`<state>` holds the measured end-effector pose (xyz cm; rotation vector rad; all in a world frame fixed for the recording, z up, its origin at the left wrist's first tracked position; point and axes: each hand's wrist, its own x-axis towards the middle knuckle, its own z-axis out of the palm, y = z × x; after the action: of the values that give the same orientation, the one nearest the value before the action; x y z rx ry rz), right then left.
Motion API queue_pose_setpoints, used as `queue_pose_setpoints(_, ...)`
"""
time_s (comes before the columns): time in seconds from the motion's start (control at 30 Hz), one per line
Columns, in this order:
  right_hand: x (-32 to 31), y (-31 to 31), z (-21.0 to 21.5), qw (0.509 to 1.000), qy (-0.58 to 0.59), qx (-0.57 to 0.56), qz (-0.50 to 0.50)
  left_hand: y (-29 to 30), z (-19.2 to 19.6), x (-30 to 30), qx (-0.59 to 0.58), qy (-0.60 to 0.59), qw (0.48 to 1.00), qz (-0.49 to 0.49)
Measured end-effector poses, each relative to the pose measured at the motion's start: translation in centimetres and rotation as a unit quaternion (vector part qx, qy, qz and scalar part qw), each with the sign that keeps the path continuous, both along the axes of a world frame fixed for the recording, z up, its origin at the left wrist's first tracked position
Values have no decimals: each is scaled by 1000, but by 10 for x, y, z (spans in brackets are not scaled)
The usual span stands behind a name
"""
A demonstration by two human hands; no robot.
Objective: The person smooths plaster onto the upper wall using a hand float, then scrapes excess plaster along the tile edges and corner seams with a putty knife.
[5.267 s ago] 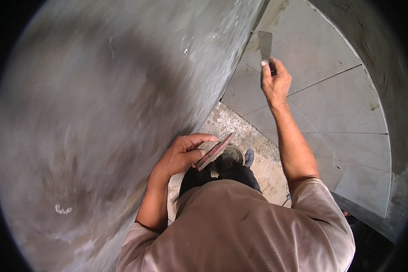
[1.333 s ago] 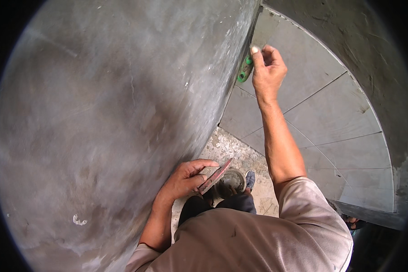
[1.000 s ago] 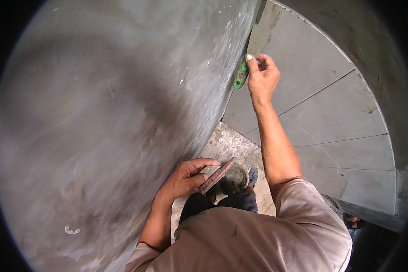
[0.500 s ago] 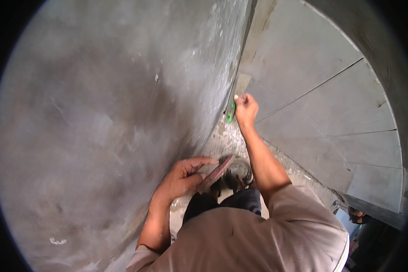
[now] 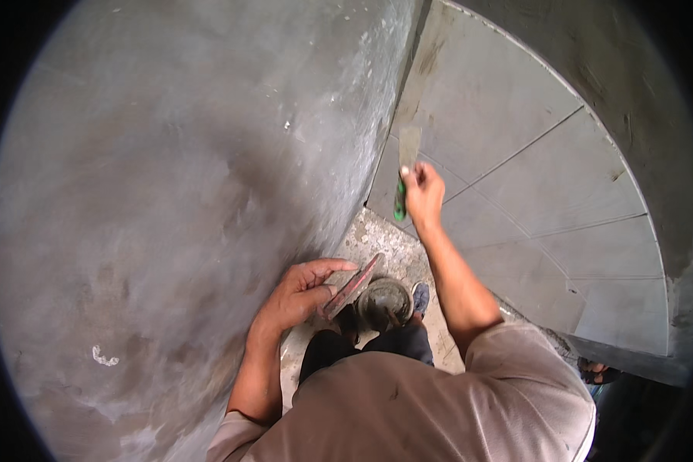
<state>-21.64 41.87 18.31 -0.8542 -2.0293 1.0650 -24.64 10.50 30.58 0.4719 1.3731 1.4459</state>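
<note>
My right hand [image 5: 425, 194] is closed around the green handle of a putty knife [image 5: 410, 146]. Its thin blade points away from me, over a grey fan-shaped surface [image 5: 508, 192] and just right of the wall's lower edge. I cannot tell whether the blade touches that surface. Closer to me, my left hand [image 5: 299, 292] grips a flat, reddish, grey-smeared board [image 5: 353, 289], seen nearly edge-on and tilted. The thumb and fingers of that hand hold it by its left side. Below the board stands a round bucket [image 5: 385, 304] with grey stuff on it.
A large grey plastered wall [image 5: 169, 192] rises on the left, close to my left forearm. Thin dark lines divide the fan-shaped surface, which has a curved pale rim [image 5: 593, 115]. Speckled floor [image 5: 377, 235] and a shoe [image 5: 421, 296] lie by the bucket. Part of another person's foot [image 5: 593, 373] shows lower right.
The putty knife has come away from the wall's edge toward the right, its handle now more upright. My view has shifted, uncovering more of the bucket. Both hands keep their holds.
</note>
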Motion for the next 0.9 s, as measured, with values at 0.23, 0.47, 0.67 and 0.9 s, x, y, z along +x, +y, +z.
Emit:
queue_pose_setpoints(0.23,40,29,147,977,98,-86,169,-6,6,6,-17,-11,1000,13)
queue_pose_setpoints(0.47,116,-33,172,883,59,-324,333,44,-6,16,310,-252,913,76)
queue_pose_setpoints(0.67,176,-35,105,914,3,-317,252,64,34,29,316,-202,914,153)
queue_pose_setpoints(0.9,145,21,221,944,-76,-240,215,-24,122,37,242,137,946,167)
